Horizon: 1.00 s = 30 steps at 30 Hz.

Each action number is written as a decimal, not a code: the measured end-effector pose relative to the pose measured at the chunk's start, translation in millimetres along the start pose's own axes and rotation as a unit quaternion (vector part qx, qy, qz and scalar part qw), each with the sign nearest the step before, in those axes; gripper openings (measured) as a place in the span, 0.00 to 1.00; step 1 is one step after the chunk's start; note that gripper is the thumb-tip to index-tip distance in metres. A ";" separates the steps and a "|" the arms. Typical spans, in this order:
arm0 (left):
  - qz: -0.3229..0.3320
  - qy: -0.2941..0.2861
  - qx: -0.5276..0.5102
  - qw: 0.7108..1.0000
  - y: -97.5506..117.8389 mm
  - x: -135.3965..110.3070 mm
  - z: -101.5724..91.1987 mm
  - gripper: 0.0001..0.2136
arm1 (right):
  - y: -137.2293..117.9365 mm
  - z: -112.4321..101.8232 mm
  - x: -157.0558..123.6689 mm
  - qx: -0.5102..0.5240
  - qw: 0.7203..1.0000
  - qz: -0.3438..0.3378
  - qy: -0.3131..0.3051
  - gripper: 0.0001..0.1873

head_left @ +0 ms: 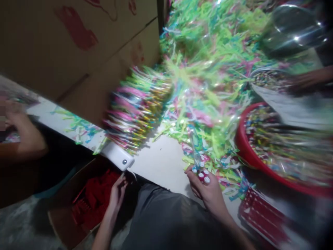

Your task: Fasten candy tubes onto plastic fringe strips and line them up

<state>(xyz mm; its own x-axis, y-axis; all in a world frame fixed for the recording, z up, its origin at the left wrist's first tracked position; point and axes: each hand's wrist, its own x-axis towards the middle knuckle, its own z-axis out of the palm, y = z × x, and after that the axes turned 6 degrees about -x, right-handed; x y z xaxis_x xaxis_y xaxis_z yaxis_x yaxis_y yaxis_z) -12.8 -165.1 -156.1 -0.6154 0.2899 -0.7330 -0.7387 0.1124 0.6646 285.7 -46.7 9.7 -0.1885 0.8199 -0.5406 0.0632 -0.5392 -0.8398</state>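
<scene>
My right hand [206,191] is closed over the white tabletop [161,163]. Out of its grip rises a slim, clear stick-like piece [195,147], with small maroon-and-white round ends [203,175] at the fingers; blur hides their exact kind. My left hand [118,192] hangs below the table edge with fingers pinched together, just under a white power bank [117,156]. Whatever it may hold is too blurred to name. Beyond the power bank, a row of thin sticks with pink, white and green ribbon-like strips [132,111] lies against a cardboard box.
Green, pink and blue strips [208,69] heap across the table. A red basin [241,135] of thin sticks stands right, near another person's hand [312,78]. The cardboard box [117,66] rises left; a carton [59,222] with red pieces sits below. Another person's arm [28,135] is far left.
</scene>
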 end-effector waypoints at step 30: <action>0.109 -0.546 0.151 0.817 6.8 -246.0 231.4 0.07 | -46.8 -59.3 -22.6 -0.301 0.888 -0.310 0.155 0.23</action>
<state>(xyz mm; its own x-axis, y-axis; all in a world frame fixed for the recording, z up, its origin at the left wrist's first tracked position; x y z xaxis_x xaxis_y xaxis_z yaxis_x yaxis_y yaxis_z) 197.1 -15.8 62.3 0.0115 0.9907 -0.1355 -0.4416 0.1266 0.8882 345.1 -28.6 58.3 -0.0964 0.9872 0.1267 0.5711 0.1591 -0.8053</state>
